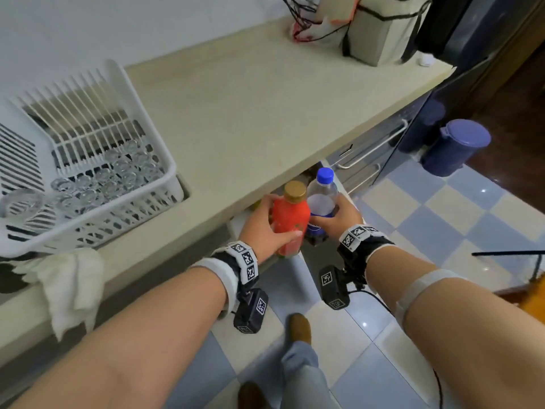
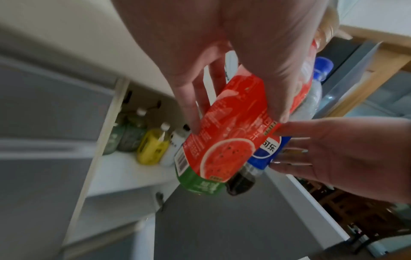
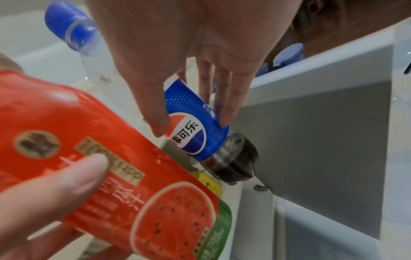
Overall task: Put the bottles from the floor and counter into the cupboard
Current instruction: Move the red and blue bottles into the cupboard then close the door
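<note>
My left hand (image 1: 267, 228) grips a red watermelon juice bottle (image 1: 290, 219) with a gold cap, its label plain in the left wrist view (image 2: 231, 133). Right beside it my right hand (image 1: 339, 215) grips a blue-capped cola bottle (image 1: 323, 196) with a blue label (image 3: 195, 121) and a little dark liquid at its base. Both bottles hang side by side just below the counter edge (image 1: 259, 184), in front of the open cupboard (image 2: 124, 174). On the cupboard shelf stand several bottles, among them a yellow one (image 2: 152, 149) and green ones (image 2: 129, 139).
A white dish rack (image 1: 88, 178) with glasses sits on the counter at left, a white cloth (image 1: 70, 284) hanging over the edge. The grey cupboard door (image 2: 233, 223) stands open to the right. Drawers with metal handles (image 1: 374, 149) and a blue bin (image 1: 454, 149) lie further right on the checked floor.
</note>
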A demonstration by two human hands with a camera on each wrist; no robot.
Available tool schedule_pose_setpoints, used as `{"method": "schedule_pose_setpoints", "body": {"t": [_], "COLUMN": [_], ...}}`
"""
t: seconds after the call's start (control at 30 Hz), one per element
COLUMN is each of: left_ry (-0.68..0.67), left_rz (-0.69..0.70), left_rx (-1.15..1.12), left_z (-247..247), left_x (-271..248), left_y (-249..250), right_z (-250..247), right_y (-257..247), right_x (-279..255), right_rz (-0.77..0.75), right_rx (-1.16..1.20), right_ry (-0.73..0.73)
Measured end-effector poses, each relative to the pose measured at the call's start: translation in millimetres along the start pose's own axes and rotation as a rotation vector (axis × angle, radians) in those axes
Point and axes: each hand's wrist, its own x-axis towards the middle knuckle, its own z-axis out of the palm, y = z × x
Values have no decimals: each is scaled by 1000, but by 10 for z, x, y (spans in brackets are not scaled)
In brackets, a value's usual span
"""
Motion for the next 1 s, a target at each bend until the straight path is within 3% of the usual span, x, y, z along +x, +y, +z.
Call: {"method": "schedule_pose_setpoints", "body": {"t": [0.17, 0.3, 0.43, 0.57, 0.87, 1.0], "left_ry": [76, 223, 364, 416, 712, 716], "left_rz": [-200, -306, -329, -302, -308, -315], "left_rx": [-84, -122, -198, -226, -210, -214], "left_z": [500, 781, 1004, 1108, 1071, 1051], "left_x": [111, 412, 965, 1445, 2023, 2137], "left_y": [-892, -1472, -2050, -2509, -2772, -2765], "right_z": [555, 1047, 1595, 2029, 2451, 2534], "right_y": [605, 982, 1272, 1386, 1417, 1409], "right_x": [314, 780, 1392, 1969, 2585, 2667], "right_rz": [87, 119, 79, -12, -113, -116], "right_rx": [13, 23, 47, 60, -45, -75], "right_ry": [-11, -55, -73, -83, -142, -173]}}
